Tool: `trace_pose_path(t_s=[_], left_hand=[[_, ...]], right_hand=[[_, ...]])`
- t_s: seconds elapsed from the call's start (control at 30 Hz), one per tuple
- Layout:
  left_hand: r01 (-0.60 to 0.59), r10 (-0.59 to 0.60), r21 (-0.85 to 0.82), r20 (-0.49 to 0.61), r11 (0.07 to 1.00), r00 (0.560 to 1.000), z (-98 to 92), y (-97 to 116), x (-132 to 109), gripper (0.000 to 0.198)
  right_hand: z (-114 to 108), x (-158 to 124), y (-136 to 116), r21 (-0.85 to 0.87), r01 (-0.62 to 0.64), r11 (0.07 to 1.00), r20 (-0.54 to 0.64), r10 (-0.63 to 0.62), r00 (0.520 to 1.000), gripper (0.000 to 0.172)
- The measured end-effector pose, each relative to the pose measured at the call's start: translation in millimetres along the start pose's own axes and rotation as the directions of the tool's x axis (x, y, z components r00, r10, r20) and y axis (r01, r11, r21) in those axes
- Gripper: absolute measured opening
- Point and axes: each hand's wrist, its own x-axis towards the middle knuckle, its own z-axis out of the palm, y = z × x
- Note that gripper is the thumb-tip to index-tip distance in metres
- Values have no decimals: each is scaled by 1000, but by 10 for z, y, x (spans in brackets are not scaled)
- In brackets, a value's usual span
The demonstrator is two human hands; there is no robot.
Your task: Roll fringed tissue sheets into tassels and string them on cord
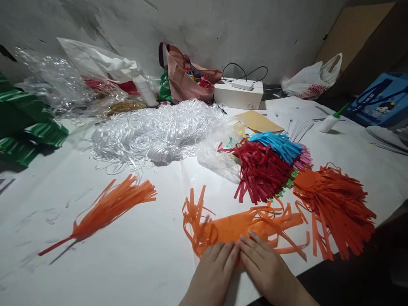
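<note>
An orange fringed paper sheet (231, 227) lies on the white table in front of me, with cut strips spreading from its left and right ends. My left hand (216, 265) and my right hand (266, 263) rest side by side on its near edge, fingertips almost touching. The fingers of both hands lie close together and bent slightly over the paper; whatever is under the fingertips is hidden. Left of them lies an orange tassel (108, 208) with a twisted red-orange stem. A pile of orange tassels (334, 204) is at the right.
Red tassels (261, 170) and blue tassels (277, 144) lie beyond the sheet. Farther back are a heap of white ribbon (159, 131), a pink bag (185, 76), a white box (239, 95) and a glue bottle (328, 123). Green bundles (25, 119) stand far left.
</note>
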Motion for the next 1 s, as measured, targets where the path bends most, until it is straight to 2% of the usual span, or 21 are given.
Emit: trace_pose_path(t_s=[0.1,0.17,0.23,0.33,0.43,0.57,0.7,0.77,0.87,0.93,1.0], left_hand=[[54,-55,-128,-5,990,998,-61,-173,-81,28],[74,-76,-197,-4,978,997,-155,-269,-124,29],[131,-129,-199,23,971,991,-221,-313,-111,28],[294,-291,-6,111,956,950,-230,-332,12,27],[356,-392,219,155,909,907,-184,-374,182,30],[363,-413,275,151,890,898,-141,-455,329,30],[378,-429,285,145,881,892,-133,-490,357,29],[383,-433,281,146,880,889,-130,-494,355,29],[387,-435,272,145,881,889,-118,-504,353,29],[393,-439,264,141,881,888,-112,-524,352,29],[407,-449,255,135,877,884,-126,-556,342,28]], right_hand=[[-67,3,37,63,-32,998,38,30,999,32],[-84,70,53,118,-134,984,81,124,989,28],[-63,184,73,107,-244,964,121,231,965,28],[29,366,131,-17,-345,938,147,344,927,33],[155,482,211,-98,-386,917,148,397,906,35],[280,545,312,-152,-404,902,147,424,893,27],[209,582,350,-197,-440,876,78,461,884,13],[109,576,323,-158,-401,902,76,416,906,16],[2,522,253,-23,-227,974,148,228,962,19],[1,481,221,7,-137,991,177,133,975,25],[38,460,212,-7,-100,995,195,100,976,31]])
